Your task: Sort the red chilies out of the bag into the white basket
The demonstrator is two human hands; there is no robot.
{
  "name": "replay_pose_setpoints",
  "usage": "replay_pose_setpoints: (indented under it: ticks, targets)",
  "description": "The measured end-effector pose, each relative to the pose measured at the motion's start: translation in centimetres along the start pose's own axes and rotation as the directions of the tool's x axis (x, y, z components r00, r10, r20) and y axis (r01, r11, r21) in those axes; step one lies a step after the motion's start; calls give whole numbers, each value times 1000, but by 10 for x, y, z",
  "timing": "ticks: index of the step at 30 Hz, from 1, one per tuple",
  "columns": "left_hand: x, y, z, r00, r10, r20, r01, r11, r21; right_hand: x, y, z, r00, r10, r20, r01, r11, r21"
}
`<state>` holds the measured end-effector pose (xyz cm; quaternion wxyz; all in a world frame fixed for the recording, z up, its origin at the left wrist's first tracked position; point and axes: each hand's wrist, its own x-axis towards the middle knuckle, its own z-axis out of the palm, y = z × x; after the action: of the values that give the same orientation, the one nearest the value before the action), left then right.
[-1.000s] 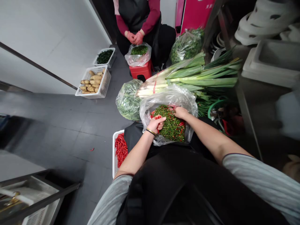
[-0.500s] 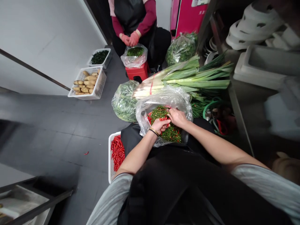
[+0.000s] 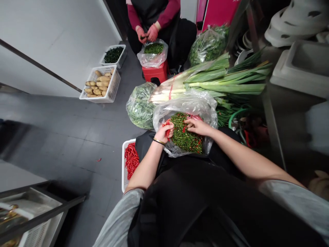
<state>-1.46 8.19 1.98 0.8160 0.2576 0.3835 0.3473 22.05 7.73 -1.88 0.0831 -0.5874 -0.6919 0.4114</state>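
My left hand (image 3: 165,132) is closed around several red chilies (image 3: 168,129) at the left side of a clear plastic bag (image 3: 164,109). The bag lies open on my lap, holding a heap of green chili stems (image 3: 187,139) with bits of red among them. Over the heap's upper right is my right hand (image 3: 197,127), its fingers loosely bent and apart. A red chili (image 3: 184,129) lies just by its fingertips. To my left, a white basket (image 3: 123,164) holds a pile of red chilies (image 3: 132,160).
Leeks (image 3: 205,84) and a bag of leafy greens (image 3: 141,106) lie beyond my bag. Potatoes fill a white basket (image 3: 113,90) by the wall. Opposite, a person in pink gloves (image 3: 153,32) works over a bag on a red stool (image 3: 155,72). Metal shelving (image 3: 275,132) stands at right.
My hands were together over the heap; they have parted. The left has moved left with the red chilies, while the right stays over the stems. The person opposite has drawn their hands slightly apart.
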Motion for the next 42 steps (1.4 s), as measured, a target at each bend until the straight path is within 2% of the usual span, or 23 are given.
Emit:
replay_pose_setpoints:
  ticks: [2,4,6,8,11,13,15,18,20,22,24,27,29,32,34,36,37,39,40,42]
  targets:
    - [-1,4,-3,1000,2,19,-1,1000,-17,-7,12,-17,992,72,-104,-64,995,70]
    - [-1,6,-5,999,-32,29,33,999,-38,-8,19,-31,960,185,-211,-192,981,-16]
    - [-1,6,-5,997,-69,20,70,996,-48,-6,14,-34,947,207,-245,-251,954,-165]
    - [-1,5,-4,995,-96,15,97,994,-45,-2,1,-24,972,118,-204,-178,934,-308]
    - [-4,3,-1,994,-104,38,106,994,-38,4,-21,2,997,-64,-41,39,890,-455]
    - [-6,1,2,994,-99,38,100,995,-12,7,-28,15,995,-86,40,95,862,-497]
    - [-7,-1,5,995,-98,-1,98,994,55,9,-28,14,997,-59,44,73,859,-507]
    - [-7,-3,12,995,-68,-80,80,983,165,9,-19,-10,999,-53,10,52,894,-445]
    - [-4,-3,15,994,-49,-95,65,984,166,5,-13,-31,997,-12,-79,-15,942,-337]
    - [-2,-2,17,994,-60,-96,70,992,107,2,-11,-42,986,47,-162,-88,962,-259]
    - [0,-1,18,989,-90,-120,95,995,37,0,-14,-37,990,51,-132,-89,948,-305]
    - [-2,-1,18,981,-144,-133,143,990,-18,4,-24,-9,999,39,-1,-36,908,-418]
    - [-6,-1,17,983,-148,-107,149,989,-6,9,-29,7,997,72,14,-58,895,-442]
    - [-12,-2,16,990,-92,-107,102,991,89,13,-30,6,996,94,5,-83,898,-432]
    - [-12,-3,19,992,-13,-127,37,982,188,10,-30,-10,995,95,1,-89,935,-342]
    - [-6,-4,27,990,79,-114,-43,957,287,2,-32,-29,996,81,23,-79,996,-48]
    - [-2,-4,33,991,107,-81,-74,940,333,-3,-34,-37,998,51,37,-56,987,151]
    - [8,-5,47,994,110,15,-107,911,399,-13,-41,-48,1000,-20,17,10,888,459]
    - [14,-5,53,994,99,53,-112,903,415,-17,-45,-51,999,-34,-28,44,860,509]
    - [22,-5,63,994,84,67,-104,904,414,-21,-51,-54,984,-11,-177,93,882,462]
